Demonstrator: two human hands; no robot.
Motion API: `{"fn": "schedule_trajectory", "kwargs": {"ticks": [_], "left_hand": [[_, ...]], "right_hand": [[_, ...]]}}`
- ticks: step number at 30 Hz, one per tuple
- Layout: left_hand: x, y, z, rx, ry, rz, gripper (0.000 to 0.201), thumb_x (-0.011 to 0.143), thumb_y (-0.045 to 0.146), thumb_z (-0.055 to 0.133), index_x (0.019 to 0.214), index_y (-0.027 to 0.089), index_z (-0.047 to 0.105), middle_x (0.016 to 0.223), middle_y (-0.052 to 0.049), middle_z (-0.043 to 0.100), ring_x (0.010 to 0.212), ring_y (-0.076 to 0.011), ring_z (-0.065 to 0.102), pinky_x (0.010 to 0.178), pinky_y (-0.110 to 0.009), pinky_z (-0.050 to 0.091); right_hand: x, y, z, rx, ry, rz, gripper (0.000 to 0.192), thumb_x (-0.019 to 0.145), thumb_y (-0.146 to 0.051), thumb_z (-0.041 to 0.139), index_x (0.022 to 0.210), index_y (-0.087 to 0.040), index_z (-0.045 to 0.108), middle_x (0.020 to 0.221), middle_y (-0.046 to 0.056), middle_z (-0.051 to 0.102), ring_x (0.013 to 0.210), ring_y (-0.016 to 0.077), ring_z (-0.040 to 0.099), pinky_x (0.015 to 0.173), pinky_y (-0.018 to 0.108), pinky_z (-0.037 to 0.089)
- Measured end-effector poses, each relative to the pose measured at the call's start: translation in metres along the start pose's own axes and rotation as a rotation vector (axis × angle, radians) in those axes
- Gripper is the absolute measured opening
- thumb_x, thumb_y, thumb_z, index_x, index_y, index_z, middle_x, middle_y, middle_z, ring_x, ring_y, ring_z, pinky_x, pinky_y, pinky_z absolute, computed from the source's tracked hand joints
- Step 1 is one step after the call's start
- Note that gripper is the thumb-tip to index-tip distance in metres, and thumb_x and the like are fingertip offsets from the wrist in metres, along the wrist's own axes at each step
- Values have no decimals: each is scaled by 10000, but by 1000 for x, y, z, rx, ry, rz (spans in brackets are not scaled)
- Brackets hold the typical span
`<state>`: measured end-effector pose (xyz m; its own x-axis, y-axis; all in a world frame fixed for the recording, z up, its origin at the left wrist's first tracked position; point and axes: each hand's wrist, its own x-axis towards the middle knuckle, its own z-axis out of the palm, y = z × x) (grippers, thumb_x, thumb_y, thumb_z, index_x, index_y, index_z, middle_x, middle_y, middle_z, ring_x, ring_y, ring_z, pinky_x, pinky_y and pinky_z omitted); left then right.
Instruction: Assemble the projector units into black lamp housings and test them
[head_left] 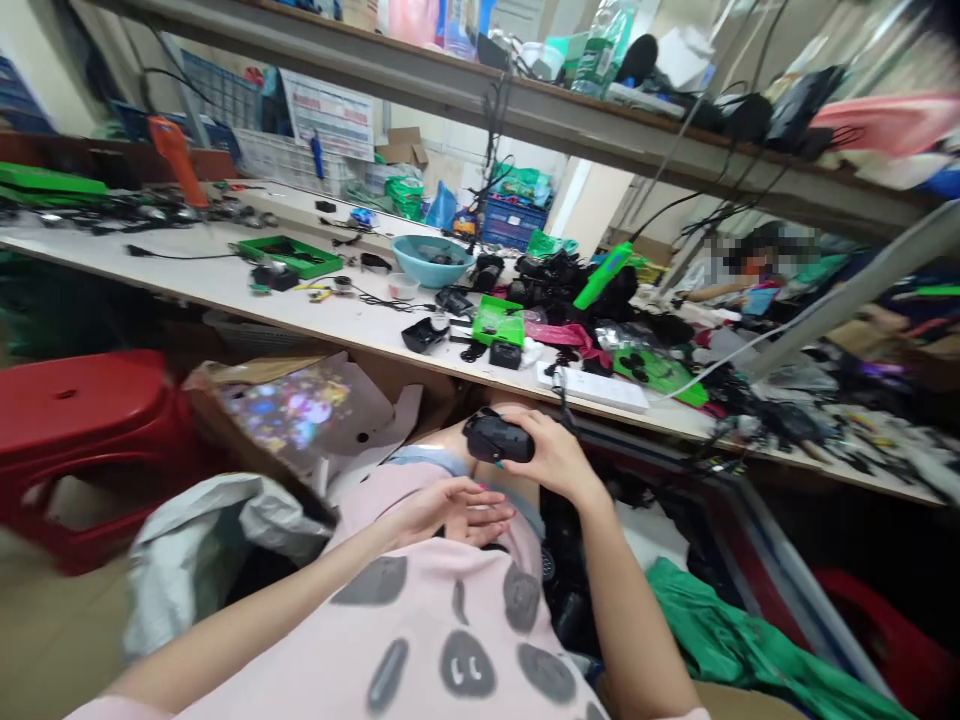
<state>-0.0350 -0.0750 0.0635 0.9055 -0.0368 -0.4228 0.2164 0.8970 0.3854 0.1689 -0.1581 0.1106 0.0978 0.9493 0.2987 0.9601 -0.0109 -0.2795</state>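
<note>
Head view. Right hand (551,455): grasping a black plastic device (491,438), fingers over its right end. Device is held above the knees, on the near side of the workbench (300,310) and lower than its front edge; a narrow gap shows between the two. Left hand (465,512): released, palm up, fingers loosely extended, nearer the torso and apart from the device.

Front edge, left to right: open black housing (424,336), small black box (505,354) and long white box (592,386) all lie near the rim, the white one running along it. Green tray (499,322) sits just behind the small black box.

Sides of the lap: printed carton (300,405) and white sack (187,540) on the left, red stool (82,400) beyond them; green sheeting (750,640) on the right. Shelf beam (450,85) spans above the bench.
</note>
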Motion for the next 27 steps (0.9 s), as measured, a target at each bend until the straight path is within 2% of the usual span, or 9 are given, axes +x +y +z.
{"fn": "schedule_trajectory", "kwargs": {"ticks": [3,6,10,13,16,18,22,27], "left_hand": [[7,2,-7,-6,-17,-9,296,846,233,552,1048,75,700,1028,-109,780,950,-186,735,971,-262,507],[18,5,-16,8,-22,-39,316,826,252,526,1016,98,728,990,-88,787,961,-185,732,927,-245,525],[25,8,-21,64,65,-25,295,797,281,546,965,138,742,969,-94,777,1006,-219,721,911,-264,536],[19,8,-16,62,39,-36,251,820,235,564,985,130,721,987,-86,776,947,-186,730,926,-247,524],[7,5,-6,27,-12,-33,225,844,194,550,987,112,703,969,-80,781,933,-167,723,971,-243,488],[1,3,-2,11,-31,-19,227,856,185,529,966,88,701,951,-101,777,928,-179,712,1006,-268,462],[-3,0,-2,-27,-24,11,247,852,189,522,970,59,696,948,-130,763,937,-194,693,1055,-302,407],[-2,-1,-4,-47,-41,-2,232,810,184,579,976,54,676,929,-120,746,897,-193,689,1067,-303,371]], "right_hand": [[0,-5,-8,-52,-8,-20,574,738,-305,785,1272,-253,581,1306,8,622,1223,195,582,1012,296,484],[-2,-10,-13,-107,1,-12,529,806,-258,731,1303,-252,552,1334,-36,597,1246,152,556,1054,282,444],[-1,-9,-15,-116,2,-5,533,821,-264,740,1315,-216,548,1339,26,602,1238,193,567,1061,377,458],[1,-3,-13,-67,-18,-18,586,768,-358,793,1294,-216,577,1327,69,617,1218,231,584,1030,412,489],[1,-2,-10,0,-25,-23,628,716,-325,814,1295,-248,582,1326,48,620,1215,226,586,1025,360,489],[1,-2,-8,38,-18,-14,623,720,-283,798,1301,-267,575,1325,43,618,1201,241,596,1007,376,497],[1,0,-3,67,-28,0,603,740,-267,763,1308,-295,561,1312,49,613,1139,271,622,965,439,505],[3,-1,-4,43,-52,16,602,753,-283,751,1316,-311,539,1324,23,602,1177,263,600,991,433,491]]}}
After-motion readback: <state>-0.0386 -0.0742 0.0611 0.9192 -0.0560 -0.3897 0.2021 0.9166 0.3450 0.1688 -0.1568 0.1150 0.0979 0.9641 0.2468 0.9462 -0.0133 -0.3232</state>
